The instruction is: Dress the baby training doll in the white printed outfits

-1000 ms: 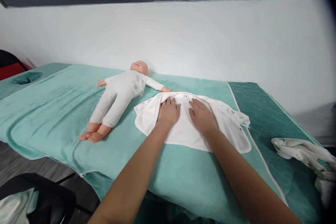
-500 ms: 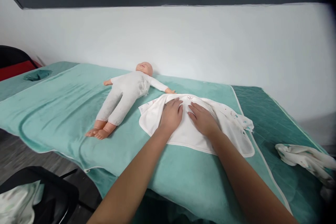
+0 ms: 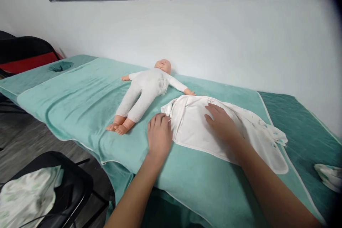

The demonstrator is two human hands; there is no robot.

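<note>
A white baby shirt (image 3: 192, 131) with a small printed neck label and patterned sleeves lies spread on the green bed cover. At its left edge my left hand (image 3: 159, 133) has its fingers bent down and closed on the border, hiding that corner; a thin white tie shows beside the fingers. My right hand (image 3: 220, 121) rests on the shirt below the label, fingers stretched out and a little apart, holding nothing. Behind and to the left, a baby doll (image 3: 145, 87) in a white body suit lies on its back, one hand close to the shirt's top edge.
The green cover (image 3: 80, 103) spreads over a long bed against a white wall. A rolled patterned cloth (image 3: 330, 176) lies at the right. Another cloth (image 3: 29, 194) sits on a black chair (image 3: 77, 181) at the lower left. Black and red chairs (image 3: 29, 57) stand behind.
My left hand has moved from the shirt's middle to its left edge, where the fabric is now gathered. The right hand stays on the shirt. The view has turned left.
</note>
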